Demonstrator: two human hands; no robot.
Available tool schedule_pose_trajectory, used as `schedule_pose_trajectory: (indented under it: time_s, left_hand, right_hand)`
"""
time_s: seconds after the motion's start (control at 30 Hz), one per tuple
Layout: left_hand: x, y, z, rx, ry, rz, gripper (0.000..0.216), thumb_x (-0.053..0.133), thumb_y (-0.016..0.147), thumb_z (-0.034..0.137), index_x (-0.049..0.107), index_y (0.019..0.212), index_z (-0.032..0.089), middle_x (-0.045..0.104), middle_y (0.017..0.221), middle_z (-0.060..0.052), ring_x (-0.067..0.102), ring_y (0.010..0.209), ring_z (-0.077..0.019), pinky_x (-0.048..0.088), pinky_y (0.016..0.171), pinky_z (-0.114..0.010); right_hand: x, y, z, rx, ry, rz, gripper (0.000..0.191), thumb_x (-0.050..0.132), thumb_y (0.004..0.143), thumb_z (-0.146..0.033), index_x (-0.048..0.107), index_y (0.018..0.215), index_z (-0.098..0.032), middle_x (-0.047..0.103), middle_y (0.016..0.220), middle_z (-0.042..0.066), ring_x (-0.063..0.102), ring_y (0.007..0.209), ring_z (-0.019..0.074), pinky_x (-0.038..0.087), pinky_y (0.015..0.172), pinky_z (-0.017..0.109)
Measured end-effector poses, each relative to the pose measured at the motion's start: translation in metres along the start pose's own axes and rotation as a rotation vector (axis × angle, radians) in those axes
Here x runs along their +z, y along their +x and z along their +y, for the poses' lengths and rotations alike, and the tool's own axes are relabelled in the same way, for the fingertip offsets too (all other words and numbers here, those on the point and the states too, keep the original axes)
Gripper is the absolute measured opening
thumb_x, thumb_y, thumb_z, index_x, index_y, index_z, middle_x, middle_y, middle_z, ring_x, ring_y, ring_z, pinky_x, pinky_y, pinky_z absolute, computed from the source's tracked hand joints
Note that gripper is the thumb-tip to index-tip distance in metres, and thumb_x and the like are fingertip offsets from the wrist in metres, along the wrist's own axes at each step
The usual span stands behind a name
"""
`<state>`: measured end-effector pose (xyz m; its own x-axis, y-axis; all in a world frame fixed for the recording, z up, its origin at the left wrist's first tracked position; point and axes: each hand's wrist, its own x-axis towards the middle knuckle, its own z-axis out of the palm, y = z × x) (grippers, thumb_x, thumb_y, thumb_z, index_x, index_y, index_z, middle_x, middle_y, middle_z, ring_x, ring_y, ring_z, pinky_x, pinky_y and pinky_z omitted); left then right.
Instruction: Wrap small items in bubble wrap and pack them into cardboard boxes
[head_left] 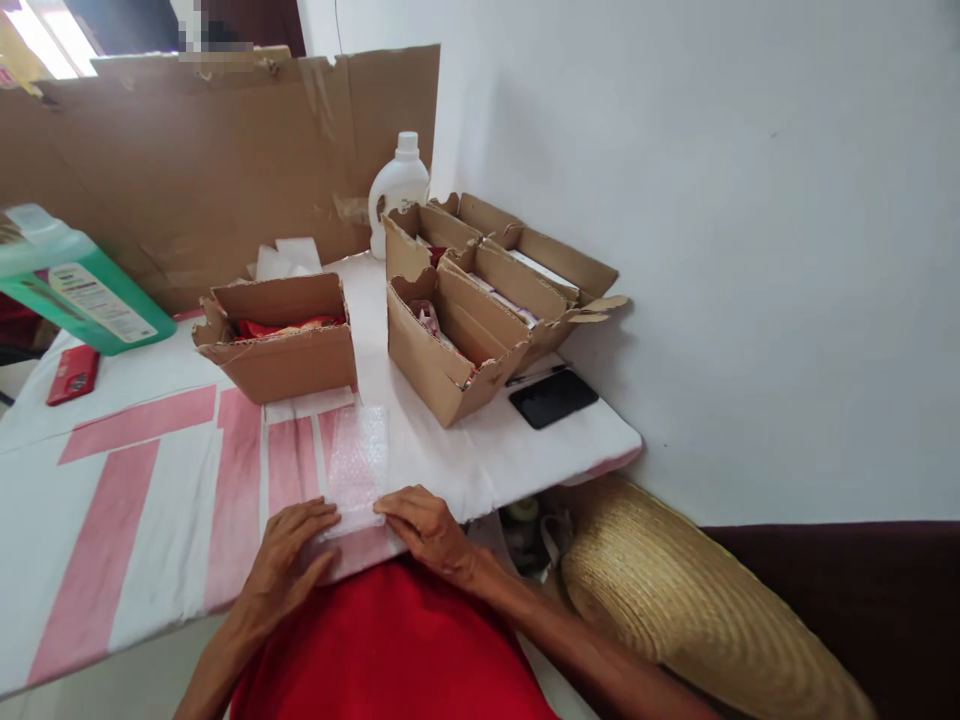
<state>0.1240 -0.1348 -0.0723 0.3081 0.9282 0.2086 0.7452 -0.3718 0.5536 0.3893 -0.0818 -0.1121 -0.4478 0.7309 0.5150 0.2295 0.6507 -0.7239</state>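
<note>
A clear strip of bubble wrap (358,462) lies flat on the white and pink table cover (150,480), running away from me. My left hand (289,555) rests on its near left corner, fingers curled and pressing it down. Its near right corner is pinched under the closed fingertips of my right hand (427,528). Whether anything lies under the wrap I cannot tell.
An open cardboard box (279,340) with red packets stands behind the wrap. To the right are two more open boxes (480,310), a black phone (553,398), a white bottle (397,185). A green jug (71,285) and red phone (73,374) sit left. A straw hat (675,590) lies off the table's right edge.
</note>
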Motion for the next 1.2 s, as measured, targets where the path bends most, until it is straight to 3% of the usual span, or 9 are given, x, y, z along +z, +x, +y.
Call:
schedule_pose_trajectory:
  time_s: [0.07,0.27,0.63,0.77,0.9,0.97,1.03,1.1,1.2]
  left_hand:
    - [0.008,0.004,-0.003,-0.063,-0.003,0.087,0.023,0.057,0.094,0.041,0.073,0.107,0.030,0.078,0.108,-0.002,0.070,0.109,-0.0221,0.054,0.096,-0.040]
    - [0.028,0.021,0.011,-0.272,0.042,0.226,0.039,0.047,0.096,0.054,0.071,0.094,0.023,0.074,0.088,-0.005,0.068,0.081,-0.0222,0.052,0.079,-0.039]
    - [0.054,0.036,0.022,-0.375,0.180,0.336,0.033,0.049,0.094,0.047,0.069,0.095,0.021,0.067,0.069,-0.002,0.064,0.073,-0.0234,0.043,0.078,-0.041]
    - [0.051,0.030,0.035,-0.253,0.331,0.467,0.039,0.053,0.097,0.036,0.059,0.128,0.013,0.070,0.088,-0.007,0.065,0.083,-0.0233,0.046,0.079,-0.039]
    - [0.056,0.028,0.040,0.124,0.478,0.349,0.038,0.056,0.095,0.022,0.058,0.133,0.022,0.070,0.122,-0.009,0.063,0.113,-0.0248,0.048,0.096,-0.040]
    - [0.060,0.030,0.036,0.176,0.467,0.301,0.035,0.055,0.096,0.024,0.061,0.130,0.022,0.070,0.125,-0.008,0.063,0.116,-0.0244,0.051,0.096,-0.039]
    - [0.062,0.032,0.029,0.146,0.426,0.267,0.036,0.054,0.096,0.025,0.060,0.131,0.020,0.071,0.123,-0.009,0.065,0.113,-0.0232,0.054,0.093,-0.037]
    - [0.062,0.033,0.022,0.110,0.367,0.230,0.039,0.055,0.095,0.024,0.057,0.134,0.020,0.070,0.123,-0.009,0.065,0.111,-0.0232,0.056,0.093,-0.037]
    - [0.059,0.034,0.014,0.107,0.255,0.198,0.047,0.054,0.090,0.016,0.056,0.136,0.021,0.070,0.122,-0.010,0.066,0.109,-0.0237,0.058,0.094,-0.039]
  right_hand:
    - [0.001,0.001,-0.004,0.103,0.048,0.026,0.020,0.053,0.102,-0.022,0.071,0.108,-0.020,0.077,0.098,0.006,0.071,0.090,0.0182,0.055,0.082,0.031]
    - [0.011,0.013,-0.014,0.403,0.058,0.241,0.014,0.056,0.096,-0.020,0.069,0.099,-0.018,0.073,0.091,0.005,0.069,0.084,0.0181,0.054,0.078,0.028]
    - [0.019,0.017,0.000,0.482,-0.083,0.348,0.017,0.056,0.089,-0.014,0.063,0.104,-0.018,0.065,0.089,0.005,0.065,0.077,0.0175,0.056,0.072,0.028]
    - [0.022,0.017,0.007,0.447,-0.101,0.338,0.019,0.055,0.088,-0.011,0.063,0.103,-0.019,0.065,0.088,0.004,0.065,0.076,0.0176,0.056,0.073,0.029]
    - [0.024,0.017,0.009,0.423,-0.118,0.322,0.017,0.053,0.090,-0.013,0.063,0.102,-0.019,0.066,0.086,0.005,0.065,0.076,0.0187,0.057,0.073,0.031]
    - [0.018,0.014,0.006,0.392,-0.120,0.300,0.018,0.052,0.093,-0.016,0.062,0.107,-0.019,0.067,0.093,0.007,0.067,0.082,0.0202,0.059,0.074,0.032]
    - [0.007,0.009,0.004,0.305,-0.141,0.207,0.029,0.057,0.092,-0.020,0.060,0.121,-0.020,0.066,0.116,0.014,0.067,0.104,0.0250,0.060,0.085,0.038]
    - [-0.006,0.006,0.004,0.181,-0.195,0.022,0.051,0.064,0.087,-0.021,0.053,0.137,-0.021,0.057,0.140,0.016,0.056,0.129,0.0303,0.053,0.104,0.047]
    - [-0.020,0.010,0.011,0.064,-0.263,-0.222,0.062,0.064,0.085,-0.017,0.048,0.145,-0.021,0.056,0.145,0.014,0.046,0.140,0.0303,0.041,0.117,0.052]
